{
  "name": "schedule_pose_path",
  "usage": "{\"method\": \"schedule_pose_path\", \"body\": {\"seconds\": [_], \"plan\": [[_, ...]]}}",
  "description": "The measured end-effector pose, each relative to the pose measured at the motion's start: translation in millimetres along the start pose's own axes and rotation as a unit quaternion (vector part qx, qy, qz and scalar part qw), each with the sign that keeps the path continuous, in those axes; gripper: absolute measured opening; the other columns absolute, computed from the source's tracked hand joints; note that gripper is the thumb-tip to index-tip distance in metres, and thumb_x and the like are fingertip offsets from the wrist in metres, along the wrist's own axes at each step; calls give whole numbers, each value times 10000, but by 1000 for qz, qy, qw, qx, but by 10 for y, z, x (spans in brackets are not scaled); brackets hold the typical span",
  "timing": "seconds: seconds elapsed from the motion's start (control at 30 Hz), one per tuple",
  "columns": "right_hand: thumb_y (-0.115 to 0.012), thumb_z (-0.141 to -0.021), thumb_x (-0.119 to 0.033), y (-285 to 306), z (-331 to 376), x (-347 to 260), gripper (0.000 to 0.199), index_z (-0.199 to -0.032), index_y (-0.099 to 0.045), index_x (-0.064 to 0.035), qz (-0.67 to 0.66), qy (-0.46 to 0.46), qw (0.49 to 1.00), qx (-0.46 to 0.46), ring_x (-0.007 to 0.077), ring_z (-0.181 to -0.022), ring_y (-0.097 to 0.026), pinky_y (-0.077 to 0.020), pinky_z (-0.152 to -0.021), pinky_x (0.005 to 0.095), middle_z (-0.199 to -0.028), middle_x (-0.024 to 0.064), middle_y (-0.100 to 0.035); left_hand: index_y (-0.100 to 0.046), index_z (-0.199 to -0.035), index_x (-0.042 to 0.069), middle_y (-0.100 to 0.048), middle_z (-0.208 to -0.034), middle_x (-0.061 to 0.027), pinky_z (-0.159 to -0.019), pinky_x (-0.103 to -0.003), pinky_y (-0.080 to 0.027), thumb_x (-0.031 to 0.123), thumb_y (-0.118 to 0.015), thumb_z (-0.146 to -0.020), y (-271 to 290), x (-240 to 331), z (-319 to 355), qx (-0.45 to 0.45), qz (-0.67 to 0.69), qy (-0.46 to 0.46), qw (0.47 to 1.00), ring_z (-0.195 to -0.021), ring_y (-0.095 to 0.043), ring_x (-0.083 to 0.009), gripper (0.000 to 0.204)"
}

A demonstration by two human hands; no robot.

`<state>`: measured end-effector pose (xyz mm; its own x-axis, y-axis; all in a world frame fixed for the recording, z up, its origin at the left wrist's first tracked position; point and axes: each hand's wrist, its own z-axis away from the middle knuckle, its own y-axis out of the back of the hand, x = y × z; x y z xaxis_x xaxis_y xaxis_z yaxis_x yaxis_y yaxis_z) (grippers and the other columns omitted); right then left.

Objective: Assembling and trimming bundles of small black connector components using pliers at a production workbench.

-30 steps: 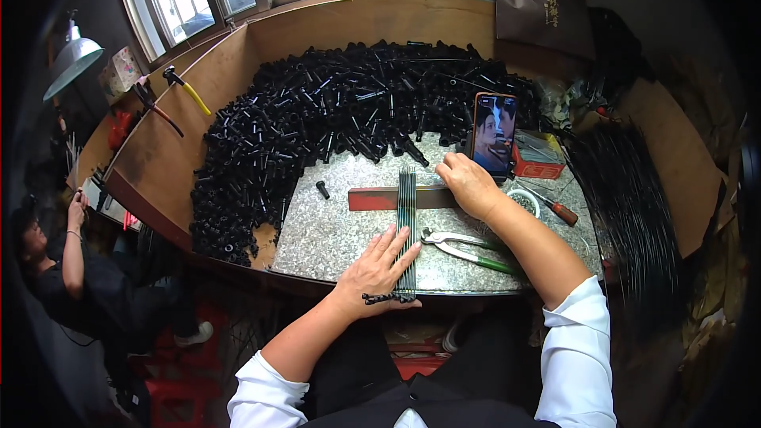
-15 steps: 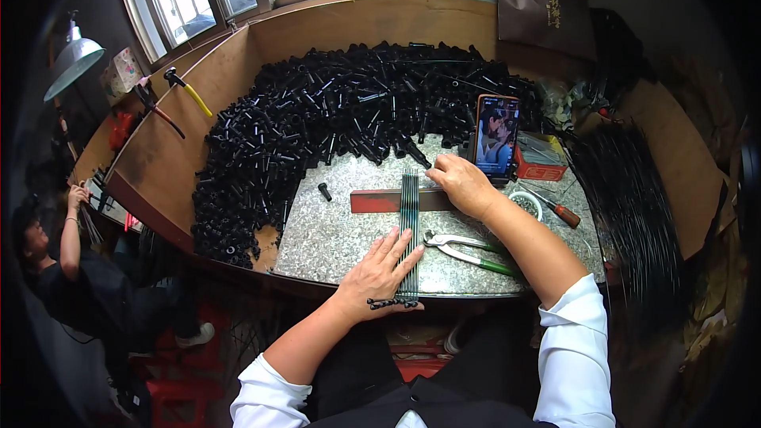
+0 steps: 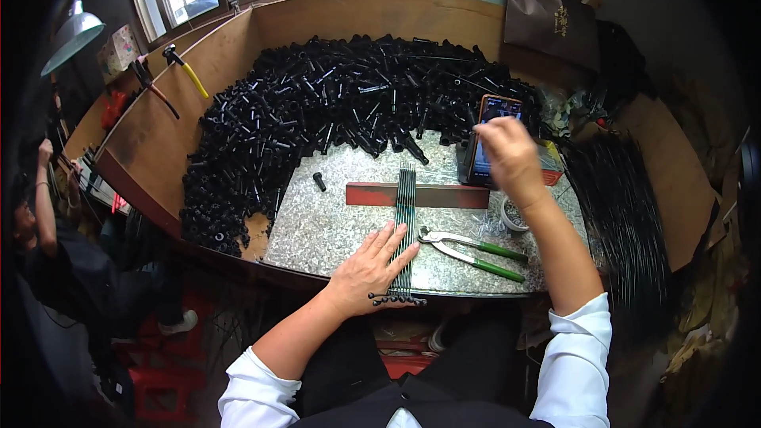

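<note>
Left hand (image 3: 365, 269): nearer, fingers almost straight, clamped down over the thin rods (image 3: 406, 223)
Rods' length: straight away from that palm, across the red bar (image 3: 371, 194)
Right hand (image 3: 511, 160): beyond, rightward, curled; can't tell if it's empty

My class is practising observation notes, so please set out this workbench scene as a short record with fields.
Left hand: holding a row of thin dark metal rods, fingers across the top
Right hand: raised, blurred, overlapping the propped orange-edged phone in view; grip unclear
Under the rods: long red and brown rectangular bar
Tool: silver metal pincers with green handles, right of the rods
Container: small white round cup near the bar's right end
Beyond the bar: heap of small black tubular parts
</note>
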<state>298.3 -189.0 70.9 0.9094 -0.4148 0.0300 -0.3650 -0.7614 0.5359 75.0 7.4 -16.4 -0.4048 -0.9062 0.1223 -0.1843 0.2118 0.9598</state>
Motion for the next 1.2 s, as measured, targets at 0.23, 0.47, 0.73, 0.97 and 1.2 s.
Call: {"method": "schedule_pose_path", "body": {"seconds": [0.23,0.47,0.73,0.97,1.2], "plan": [[-665,-777,-63,489,376,1321,123,-889,-667,-13,113,-233,956,-140,352,-849,-626,-495,-761,416,-893,176,-650,-418,-1371,31,-317,-1440,-275,-1113,-486,-257,653,-590,-767,24,16,-34,21,-1,-10,1000,-1361,-274,-428,884],[-701,-695,-71,303,648,1490,172,-865,-712,-43,208,-311,846,-380,369,-869,-642,-518,-784,427,-886,205,-668,-417,-1373,33,-319,-1438,-277,-1114,-485,-254,651,-588,-771,-12,23,-36,19,3,-9,1000,-1361,-272,-430,879],[-685,-726,-67,468,709,1368,95,-791,-637,-18,222,-223,895,-317,358,-853,-632,-508,-736,453,-867,172,-648,-410,-1378,37,-318,-1439,-273,-1111,-487,-259,649,-591,-768,-44,7,-28,23,-11,-12,1000,-1363,-267,-428,883],[-615,-813,-9,606,465,803,82,-888,-583,-17,52,-131,990,-27,354,-772,-612,-479,-667,421,-812,174,-594,-413,-1376,44,-313,-1443,-268,-1112,-485,-259,626,-624,-756,7,29,-57,24,14,-9,1000,-1363,-271,-423,877],[-585,-745,4,-184,380,-158,313,-1039,-646,-81,-3,-2,983,-185,284,-813,-605,-510,-695,377,-859,102,-587,-390,-1391,50,-300,-1442,-283,-1119,-482,-246,598,-683,-717,4,39,-26,23,20,1,1000,-1364,-263,-429,917]]}}
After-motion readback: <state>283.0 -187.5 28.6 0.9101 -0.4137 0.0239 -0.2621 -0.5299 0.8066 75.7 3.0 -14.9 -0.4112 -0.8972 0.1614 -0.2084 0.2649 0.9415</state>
